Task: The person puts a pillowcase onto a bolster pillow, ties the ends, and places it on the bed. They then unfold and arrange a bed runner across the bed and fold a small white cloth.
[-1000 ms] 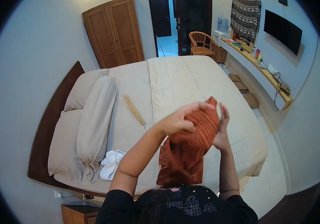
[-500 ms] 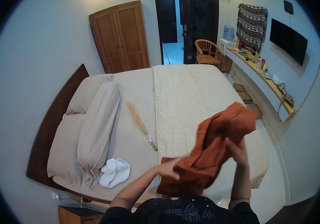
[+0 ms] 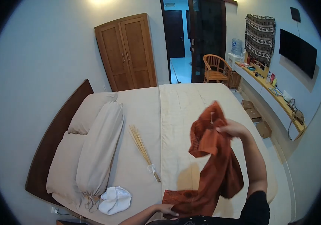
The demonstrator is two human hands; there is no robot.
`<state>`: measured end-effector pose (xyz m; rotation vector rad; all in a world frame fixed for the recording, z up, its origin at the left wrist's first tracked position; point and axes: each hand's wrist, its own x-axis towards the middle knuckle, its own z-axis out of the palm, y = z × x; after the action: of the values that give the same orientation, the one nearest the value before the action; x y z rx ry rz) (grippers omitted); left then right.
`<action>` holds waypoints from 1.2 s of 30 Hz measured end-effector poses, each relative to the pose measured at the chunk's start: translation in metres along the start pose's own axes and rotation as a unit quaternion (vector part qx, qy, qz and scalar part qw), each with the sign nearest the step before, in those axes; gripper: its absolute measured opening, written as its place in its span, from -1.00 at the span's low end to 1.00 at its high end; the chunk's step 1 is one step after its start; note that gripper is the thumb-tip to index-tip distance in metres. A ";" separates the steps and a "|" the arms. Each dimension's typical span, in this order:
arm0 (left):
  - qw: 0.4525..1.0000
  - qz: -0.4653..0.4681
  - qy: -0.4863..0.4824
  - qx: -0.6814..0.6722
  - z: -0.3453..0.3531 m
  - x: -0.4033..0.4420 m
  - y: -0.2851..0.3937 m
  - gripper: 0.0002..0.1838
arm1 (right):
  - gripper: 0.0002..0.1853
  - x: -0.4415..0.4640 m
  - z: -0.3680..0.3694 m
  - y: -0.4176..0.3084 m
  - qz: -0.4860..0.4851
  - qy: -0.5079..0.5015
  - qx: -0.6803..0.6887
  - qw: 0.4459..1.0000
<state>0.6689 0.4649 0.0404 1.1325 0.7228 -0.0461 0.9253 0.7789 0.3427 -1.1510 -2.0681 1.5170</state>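
Observation:
A rust-orange garment (image 3: 220,172) hangs in loose folds over the near right part of the bed. My right hand (image 3: 232,129) is closed on its upper part, holding that end raised and bunched. The lower end spreads toward my body, low in the view. My left hand (image 3: 167,210) lies against the lower left edge of the garment, its visible fingers stretched out and partly against the cloth. The garment's lower edge is cut off by my dark shirt.
The bed has a cream cover (image 3: 183,123), pillows (image 3: 65,161) and a bolster (image 3: 100,150) at the left. A stick broom (image 3: 142,148) and a crumpled white cloth (image 3: 115,200) lie on the sheet. Beyond are a wardrobe (image 3: 126,52), a wooden chair (image 3: 216,69) and a wall shelf (image 3: 269,90).
The garment's raised end has shifted left and its folds now hang down on the right. My left hand has dropped lower toward my body. The view has tilted up slightly.

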 end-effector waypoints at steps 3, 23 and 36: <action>0.986 0.069 0.148 -0.007 -0.069 -0.014 0.054 -0.21 | -0.71 0.131 -0.032 -0.004 -0.151 0.232 -0.182 0.944; 0.801 0.202 0.474 -0.304 -0.150 0.075 0.014 -0.63 | -0.60 0.077 0.189 0.355 0.017 0.394 0.004 0.919; 0.803 0.342 0.409 -0.265 -0.053 -0.042 0.177 -0.53 | -0.87 0.009 0.116 0.154 -0.204 0.365 0.369 0.830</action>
<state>0.6778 0.5755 0.1947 0.7695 0.9483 1.2641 0.9052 0.7285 0.1579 -0.7271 -0.9707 1.1972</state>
